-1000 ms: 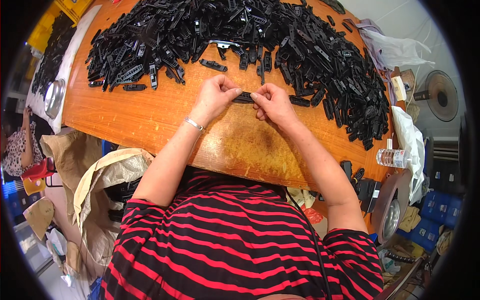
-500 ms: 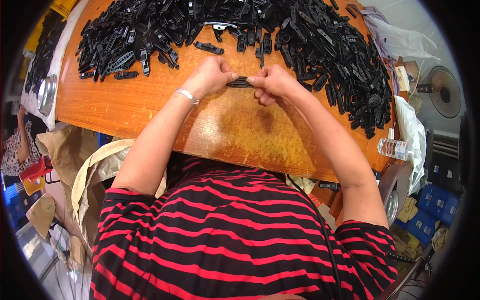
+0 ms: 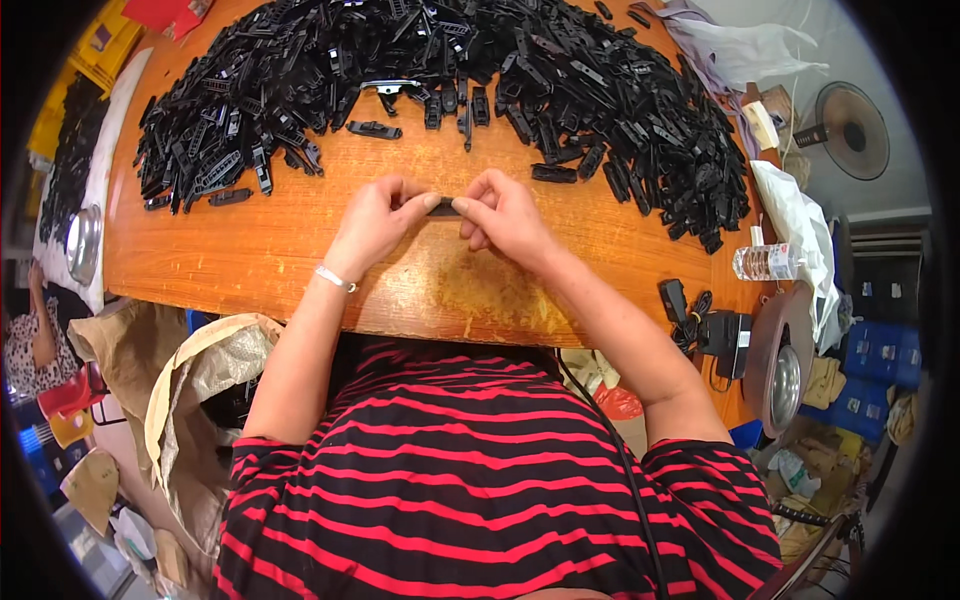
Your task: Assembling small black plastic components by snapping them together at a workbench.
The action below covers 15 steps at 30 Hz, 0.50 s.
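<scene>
Between my hands is a small black plastic part (image 3: 446,207), held level above the wooden table (image 3: 250,250). My left hand (image 3: 388,215) pinches its left end with thumb and fingers. At the right end, my right hand (image 3: 500,213) grips it with the thumb on top and the fingers curled under. My fingertips hide both ends. Just beyond my hands lies a loose black part (image 3: 375,130), and past it spreads a wide heap of similar black plastic parts (image 3: 400,50). A silver metal strip (image 3: 391,86) rests at the heap's near edge.
On the right table edge are a clear plastic bottle (image 3: 766,262), a white bag (image 3: 795,210) and a black adapter with cable (image 3: 685,310). A fan (image 3: 850,135) stands beyond. An open woven sack (image 3: 190,370) hangs below the left front edge. A metal bowl (image 3: 84,245) is far left.
Both hands, still holding the black part, have come nearer to me and slightly left. The view has shifted, and the adapter on the right now shows in full.
</scene>
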Tool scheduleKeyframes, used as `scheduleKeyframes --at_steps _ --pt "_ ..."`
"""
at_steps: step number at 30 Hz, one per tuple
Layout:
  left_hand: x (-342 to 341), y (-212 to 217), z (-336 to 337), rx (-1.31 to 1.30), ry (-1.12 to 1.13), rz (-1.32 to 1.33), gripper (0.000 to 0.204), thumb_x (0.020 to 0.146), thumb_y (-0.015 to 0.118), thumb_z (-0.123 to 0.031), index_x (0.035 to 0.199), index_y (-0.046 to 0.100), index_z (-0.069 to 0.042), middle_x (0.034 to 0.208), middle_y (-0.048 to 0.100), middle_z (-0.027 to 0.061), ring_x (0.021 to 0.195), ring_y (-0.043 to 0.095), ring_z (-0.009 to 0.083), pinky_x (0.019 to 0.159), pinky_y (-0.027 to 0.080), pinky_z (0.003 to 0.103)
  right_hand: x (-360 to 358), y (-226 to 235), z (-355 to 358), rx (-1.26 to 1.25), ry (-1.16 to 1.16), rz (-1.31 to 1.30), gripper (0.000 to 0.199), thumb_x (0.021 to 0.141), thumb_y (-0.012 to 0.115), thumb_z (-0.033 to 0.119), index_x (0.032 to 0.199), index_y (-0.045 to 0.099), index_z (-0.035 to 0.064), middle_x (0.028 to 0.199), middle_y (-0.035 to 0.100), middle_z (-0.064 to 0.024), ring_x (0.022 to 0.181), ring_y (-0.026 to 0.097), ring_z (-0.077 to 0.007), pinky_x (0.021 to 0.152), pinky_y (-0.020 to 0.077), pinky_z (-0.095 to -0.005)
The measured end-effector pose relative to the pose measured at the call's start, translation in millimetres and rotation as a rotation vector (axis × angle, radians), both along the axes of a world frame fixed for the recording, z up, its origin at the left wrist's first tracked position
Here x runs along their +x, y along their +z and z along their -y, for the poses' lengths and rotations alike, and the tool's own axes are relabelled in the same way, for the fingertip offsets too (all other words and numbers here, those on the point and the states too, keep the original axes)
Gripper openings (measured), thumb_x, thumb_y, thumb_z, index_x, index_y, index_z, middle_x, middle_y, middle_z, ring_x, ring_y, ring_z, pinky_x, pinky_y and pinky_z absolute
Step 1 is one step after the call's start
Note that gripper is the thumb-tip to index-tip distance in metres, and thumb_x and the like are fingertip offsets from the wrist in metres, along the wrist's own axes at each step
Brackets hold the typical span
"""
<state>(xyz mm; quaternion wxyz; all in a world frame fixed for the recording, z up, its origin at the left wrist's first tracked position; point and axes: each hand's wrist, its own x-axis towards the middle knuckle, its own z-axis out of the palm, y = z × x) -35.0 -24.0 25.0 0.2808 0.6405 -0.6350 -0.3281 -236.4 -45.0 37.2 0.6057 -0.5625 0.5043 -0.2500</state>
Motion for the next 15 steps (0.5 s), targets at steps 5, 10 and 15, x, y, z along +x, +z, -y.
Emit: scheduleKeyframes --at_steps 5,10,15 --pt "-5.1 -4.4 -18.2 0.294 -0.069 -0.447 0.018 0.092 0.067 -0.019 0.094 0.065 -0.001 0.075 0.059 -0.0028 0.066 0.05 0.0047 0.058 0.04 0.021 -4.6 5.2 -19.1 -0.011 0.015 0.042 0.02 0.096 0.06 0.017 0.104 0.052 0.0008 0.08 0.065 -0.0081 0.056 0.059 -0.0092 0.048 0.0464 -0.0227" --pt "-17.4 -3.8 -31.2 0.066 -0.043 -0.375 0.023 0.086 0.074 -0.02 0.096 0.067 0.0 0.07 0.062 0.0017 0.061 0.049 0.0082 0.055 0.04 0.025 -6.9 15.3 -27.7 0.0 0.108 0.093 0.023 0.097 0.057 0.013 0.113 0.053 -0.0015 0.084 0.065 -0.0061 0.065 0.062 -0.0095 0.054 0.0485 -0.0221" --pt "-23.5 4.2 -38.0 -0.127 -0.02 -0.445 0.023 0.083 0.075 -0.017 0.097 0.067 0.0 0.079 0.065 0.008 0.063 0.056 0.0126 0.057 0.044 0.029 -11.1 13.7 -24.3 -0.205 0.123 0.136 0.017 0.095 0.058 0.007 0.108 0.056 -0.0031 0.087 0.065 -0.0047 0.07 0.062 -0.0084 0.064 0.0518 -0.0227"
